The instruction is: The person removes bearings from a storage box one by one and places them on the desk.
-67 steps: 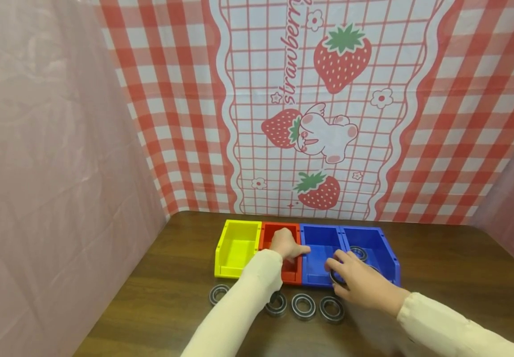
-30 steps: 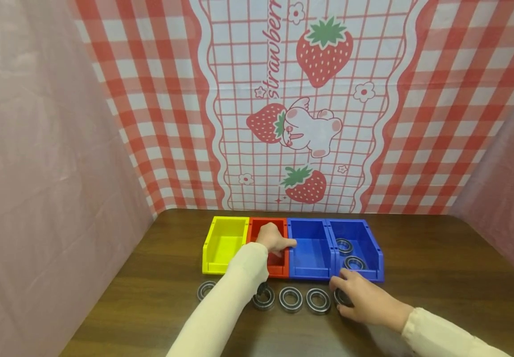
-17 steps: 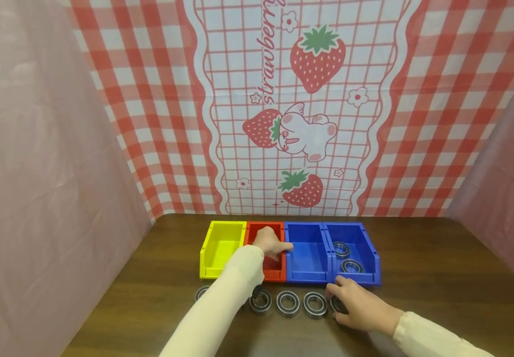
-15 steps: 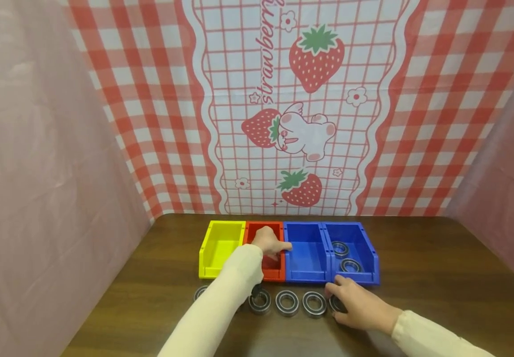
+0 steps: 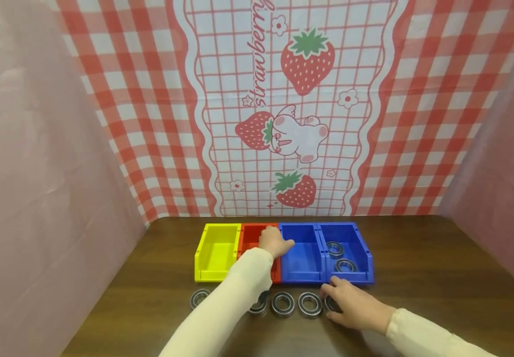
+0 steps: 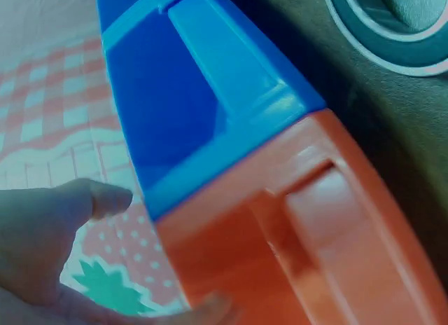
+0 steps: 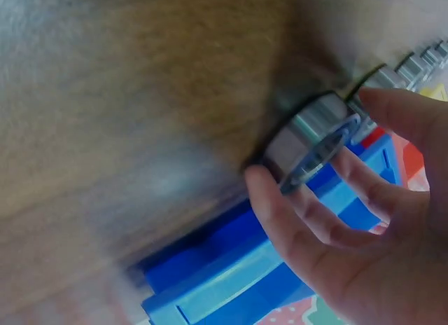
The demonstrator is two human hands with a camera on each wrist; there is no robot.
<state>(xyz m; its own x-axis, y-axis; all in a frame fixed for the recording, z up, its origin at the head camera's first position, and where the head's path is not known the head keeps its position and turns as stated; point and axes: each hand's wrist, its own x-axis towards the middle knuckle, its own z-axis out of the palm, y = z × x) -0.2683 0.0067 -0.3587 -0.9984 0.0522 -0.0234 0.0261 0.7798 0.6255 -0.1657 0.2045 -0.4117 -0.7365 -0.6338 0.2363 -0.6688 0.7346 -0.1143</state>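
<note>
In the head view my right hand (image 5: 358, 306) is at the right end of a row of ball bearings on the table, in front of the rightmost blue bin (image 5: 364, 277). Thumb and fingers curl round a metal bearing (image 7: 308, 129), gripping it by its rim in the right wrist view. My left hand (image 5: 274, 242) hovers over the red bin (image 5: 250, 233), by its border with the left blue bin (image 5: 301, 275). Its thumb sticks out to the right, and nothing shows between its spread thumb and finger (image 6: 210, 311) in the left wrist view.
Two bearings lie in the rightmost blue bin. A yellow bin (image 5: 207, 275) ends the joined row at left. Several bearings, such as one beside the held one (image 5: 310, 315), lie along the bins' front; my left sleeve (image 5: 221, 317) covers part of that row. Checked cloth (image 5: 158, 148) hangs behind.
My right hand has brought its bearing down from before the blue bins to the table at the row's right end. My left hand has lifted and shifted right from inside the red bin.
</note>
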